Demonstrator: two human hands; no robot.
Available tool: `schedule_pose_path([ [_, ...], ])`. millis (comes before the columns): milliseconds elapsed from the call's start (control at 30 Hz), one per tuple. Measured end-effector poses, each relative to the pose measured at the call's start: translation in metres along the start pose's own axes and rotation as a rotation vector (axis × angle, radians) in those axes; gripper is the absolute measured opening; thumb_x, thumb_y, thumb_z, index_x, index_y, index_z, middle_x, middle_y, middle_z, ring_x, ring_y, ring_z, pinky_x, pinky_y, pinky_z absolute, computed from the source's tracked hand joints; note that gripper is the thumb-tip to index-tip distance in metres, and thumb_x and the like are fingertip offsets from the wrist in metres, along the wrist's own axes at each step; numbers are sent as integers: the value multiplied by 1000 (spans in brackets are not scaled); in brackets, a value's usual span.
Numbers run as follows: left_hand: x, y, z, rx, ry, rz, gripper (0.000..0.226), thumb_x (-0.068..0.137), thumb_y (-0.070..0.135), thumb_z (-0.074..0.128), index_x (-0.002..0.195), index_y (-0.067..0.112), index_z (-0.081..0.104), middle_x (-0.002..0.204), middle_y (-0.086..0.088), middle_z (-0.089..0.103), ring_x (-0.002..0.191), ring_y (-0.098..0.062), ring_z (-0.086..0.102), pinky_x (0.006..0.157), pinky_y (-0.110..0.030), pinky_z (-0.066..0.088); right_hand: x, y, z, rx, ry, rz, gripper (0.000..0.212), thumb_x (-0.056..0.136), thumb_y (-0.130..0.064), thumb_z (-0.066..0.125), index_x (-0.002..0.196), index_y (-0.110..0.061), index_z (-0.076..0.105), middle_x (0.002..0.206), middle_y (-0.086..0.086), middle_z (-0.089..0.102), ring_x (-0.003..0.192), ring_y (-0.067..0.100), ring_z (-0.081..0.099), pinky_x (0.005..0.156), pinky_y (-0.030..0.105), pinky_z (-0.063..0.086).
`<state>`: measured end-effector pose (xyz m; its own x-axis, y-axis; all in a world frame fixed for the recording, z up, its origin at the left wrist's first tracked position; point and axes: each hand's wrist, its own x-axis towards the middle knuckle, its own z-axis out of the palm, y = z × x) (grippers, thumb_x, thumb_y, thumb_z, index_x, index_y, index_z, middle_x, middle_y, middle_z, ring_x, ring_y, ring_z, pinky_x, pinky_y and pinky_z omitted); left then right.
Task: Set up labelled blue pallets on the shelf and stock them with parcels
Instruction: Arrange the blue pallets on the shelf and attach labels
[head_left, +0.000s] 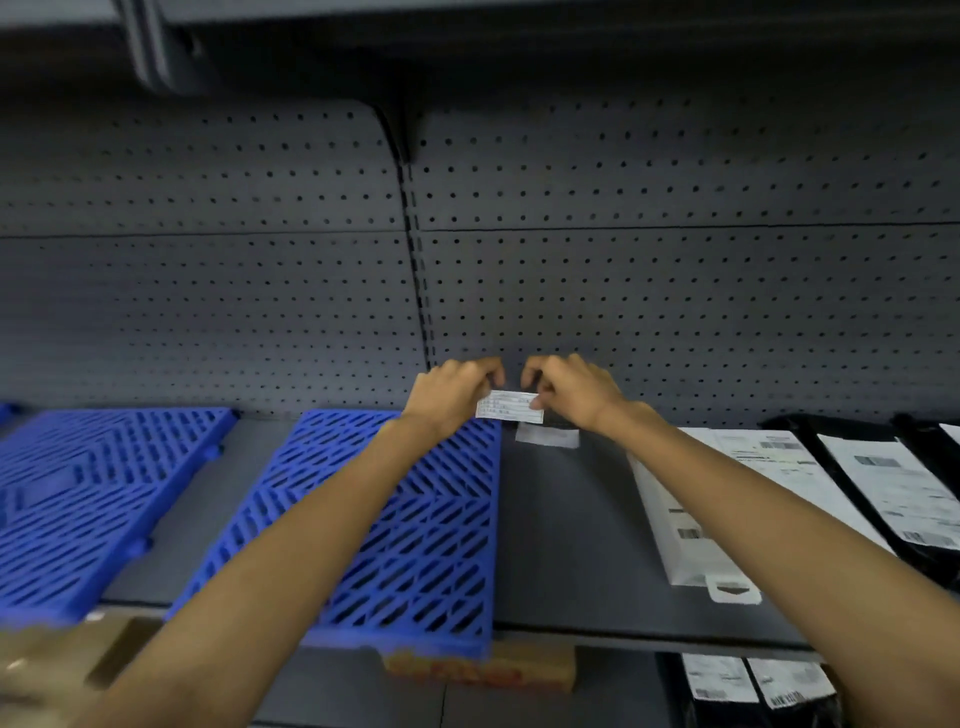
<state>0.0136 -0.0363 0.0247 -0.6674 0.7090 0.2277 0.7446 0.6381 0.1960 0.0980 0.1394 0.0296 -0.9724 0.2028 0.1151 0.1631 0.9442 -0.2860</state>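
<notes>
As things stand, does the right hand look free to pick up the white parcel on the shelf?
Probably not yet: the right hand and left hand both pinch the label. The white parcel lies uncovered under the right forearm, so nothing else blocks it.

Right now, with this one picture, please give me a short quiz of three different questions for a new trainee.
1. True or false: parcels already lie on the nearer blue pallet.
2. Which hands hold the small white label? A) left only B) right only C) both
3. Fill in: the white parcel lies on the bare shelf, to the ____ of both pallets.

Key:
1. False; both it and the far left pallet are bare.
2. C; the left hand and right hand pinch its ends.
3. right
</notes>
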Motion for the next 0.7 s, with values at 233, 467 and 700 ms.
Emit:
schedule_pose_path([
  [233, -93, -78, -45, 37, 69, -190, 22, 96, 19, 50, 111, 32, 60, 107, 2, 68, 99, -29, 62, 76, -37, 46, 13, -112, 35, 83, -45, -196, 26, 84, -22, 75, 104, -27, 58, 64, -12, 58, 73, 14, 56, 63, 30, 39],
  [467, -218, -185, -98, 69, 147, -387, 26, 94, 20, 50, 116, 31, 57, 110, 2, 67, 104, -29, 62, 76, -41, 50, 14, -281, 73, 89, -130, -400, 33, 85, -21, 73, 112, -28, 55, 72, -10, 65, 76, 17, 59, 70, 34, 46],
  [700, -345, -293, -158, 110, 222, -462, 22, 94, 14, 50, 113, 26, 54, 101, 6, 66, 95, -25, 61, 66, -38, 45, -4, -455, 107, 78, -185, -535, 26, 83, -21, 72, 98, -23, 51, 83, -7, 69, 83, 18, 60, 68, 34, 40],
])
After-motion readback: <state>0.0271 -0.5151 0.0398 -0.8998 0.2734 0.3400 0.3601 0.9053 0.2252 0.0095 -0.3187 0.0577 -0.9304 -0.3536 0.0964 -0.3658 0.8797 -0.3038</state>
